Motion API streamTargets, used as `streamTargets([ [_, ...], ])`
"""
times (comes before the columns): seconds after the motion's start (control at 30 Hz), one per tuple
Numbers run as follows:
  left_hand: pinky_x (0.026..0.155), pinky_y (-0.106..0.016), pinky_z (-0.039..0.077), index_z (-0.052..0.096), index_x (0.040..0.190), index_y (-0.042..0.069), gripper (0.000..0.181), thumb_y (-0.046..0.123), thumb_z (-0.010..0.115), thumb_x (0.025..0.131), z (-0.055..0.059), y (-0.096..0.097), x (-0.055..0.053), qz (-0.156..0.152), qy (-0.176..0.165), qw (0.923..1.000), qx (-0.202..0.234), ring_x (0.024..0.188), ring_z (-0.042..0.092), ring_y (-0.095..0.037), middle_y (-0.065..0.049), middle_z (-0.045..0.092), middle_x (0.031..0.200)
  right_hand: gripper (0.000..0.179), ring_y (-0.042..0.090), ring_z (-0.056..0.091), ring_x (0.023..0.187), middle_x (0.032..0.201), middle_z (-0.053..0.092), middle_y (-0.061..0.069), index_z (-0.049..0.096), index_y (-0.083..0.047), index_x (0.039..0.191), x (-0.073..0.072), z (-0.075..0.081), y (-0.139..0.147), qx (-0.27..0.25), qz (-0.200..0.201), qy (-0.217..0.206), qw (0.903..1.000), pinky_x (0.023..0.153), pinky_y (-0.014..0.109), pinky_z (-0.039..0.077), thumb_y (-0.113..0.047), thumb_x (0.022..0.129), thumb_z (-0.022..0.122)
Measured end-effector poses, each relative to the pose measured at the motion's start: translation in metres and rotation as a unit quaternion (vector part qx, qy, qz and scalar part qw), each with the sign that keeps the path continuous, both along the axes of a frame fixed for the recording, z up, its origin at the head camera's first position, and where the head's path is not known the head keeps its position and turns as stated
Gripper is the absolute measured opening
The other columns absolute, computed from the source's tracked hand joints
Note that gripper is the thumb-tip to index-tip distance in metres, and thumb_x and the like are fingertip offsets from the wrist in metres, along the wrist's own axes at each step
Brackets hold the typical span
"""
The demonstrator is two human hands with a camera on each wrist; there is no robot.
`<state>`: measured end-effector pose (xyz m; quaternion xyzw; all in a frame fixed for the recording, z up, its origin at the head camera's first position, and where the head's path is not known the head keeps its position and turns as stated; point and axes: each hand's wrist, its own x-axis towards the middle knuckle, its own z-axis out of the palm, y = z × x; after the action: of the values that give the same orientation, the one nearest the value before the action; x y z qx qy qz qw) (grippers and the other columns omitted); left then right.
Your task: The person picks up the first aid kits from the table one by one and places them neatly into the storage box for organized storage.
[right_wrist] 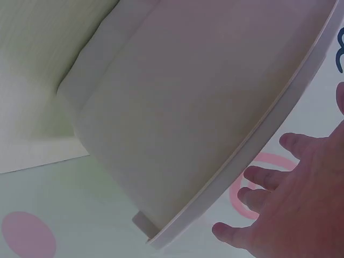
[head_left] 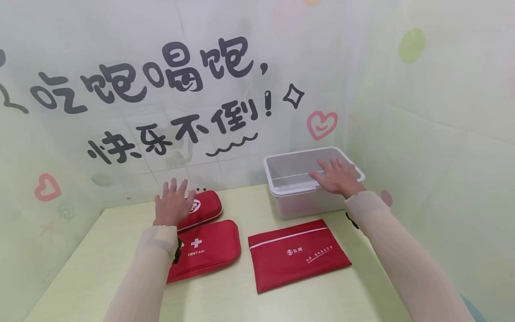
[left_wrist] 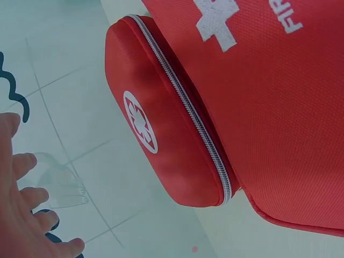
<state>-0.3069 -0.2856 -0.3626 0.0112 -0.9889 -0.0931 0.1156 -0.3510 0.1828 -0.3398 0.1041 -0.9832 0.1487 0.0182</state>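
My left hand (head_left: 173, 205), fingers spread and holding nothing, is above a small red zippered case (head_left: 204, 209) with a white round emblem. In front of that case lies a larger red first aid pouch (head_left: 217, 248) with a white cross; my left forearm hides part of it. In the left wrist view the small case (left_wrist: 156, 118) shows its silver zipper facing the pouch (left_wrist: 279, 123). My right hand (head_left: 337, 176), also spread and holding nothing, is over the right side of a white plastic bin (head_left: 306, 202). The right wrist view shows my fingers beside the bin's rim (right_wrist: 236, 166).
A flat red document bag (head_left: 297, 259) with a white stripe and white print lies in front of the bin on the pale table (head_left: 217, 295). Behind the table hangs a white backdrop (head_left: 241, 165) with dark lettering, and another sheet (head_left: 442, 156) closes off the right side.
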Motion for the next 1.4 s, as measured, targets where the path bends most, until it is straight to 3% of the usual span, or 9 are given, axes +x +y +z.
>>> streamTargets([
  [0.37,0.108,-0.076,0.018,0.027,0.155,0.004,0.068,0.033,0.052,0.099,-0.007,0.004,-0.002,0.006,-0.019,0.9997,0.011,0.142,0.014,-0.055,-0.032,0.017,0.158,0.077,0.049,0.01,0.147,0.159,0.019,0.029,0.025,-0.01,0.158,0.003,-0.002,0.005,0.0,0.001,0.011,0.9999,0.108,0.078,0.004,-0.058,0.099,0.036],
  [0.63,0.105,-0.077,0.023,0.026,0.155,0.003,0.069,0.033,0.052,0.099,-0.012,-0.001,0.0,0.035,-0.051,0.9976,0.031,0.139,0.022,-0.056,-0.034,0.017,0.156,0.075,0.047,0.008,0.147,0.159,0.019,0.028,0.025,-0.01,0.158,0.009,0.001,0.004,-0.005,0.011,0.026,0.9996,0.11,0.075,0.003,-0.055,0.1,0.039],
  [0.8,0.104,-0.076,0.027,0.025,0.155,0.002,0.071,0.032,0.055,0.098,-0.015,-0.005,0.001,0.062,-0.078,0.994,0.045,0.136,0.025,-0.056,-0.035,0.018,0.155,0.074,0.046,0.013,0.146,0.156,0.024,0.027,0.028,-0.01,0.157,0.014,-0.002,0.006,-0.007,0.011,0.058,0.9983,0.111,0.074,0.008,-0.055,0.1,0.04],
  [1.1,0.102,-0.073,0.033,0.025,0.155,0.001,0.072,0.034,0.055,0.098,-0.03,-0.021,0.004,0.115,-0.12,0.983,0.078,0.127,0.033,-0.058,-0.036,0.026,0.147,0.067,0.043,0.034,0.136,0.146,0.04,0.026,0.038,-0.007,0.15,0.025,-0.011,0.013,-0.009,0.004,0.14,0.9902,0.103,0.07,0.028,-0.049,0.099,0.048],
  [1.4,0.097,-0.071,0.04,0.022,0.155,0.001,0.074,0.035,0.056,0.098,-0.038,-0.035,0.011,0.137,-0.149,0.973,0.112,0.119,0.04,-0.055,-0.036,0.032,0.139,0.062,0.044,0.044,0.125,0.134,0.049,0.027,0.044,-0.005,0.144,0.037,-0.024,0.018,-0.006,0.006,0.207,0.9783,0.098,0.066,0.036,-0.042,0.096,0.057],
])
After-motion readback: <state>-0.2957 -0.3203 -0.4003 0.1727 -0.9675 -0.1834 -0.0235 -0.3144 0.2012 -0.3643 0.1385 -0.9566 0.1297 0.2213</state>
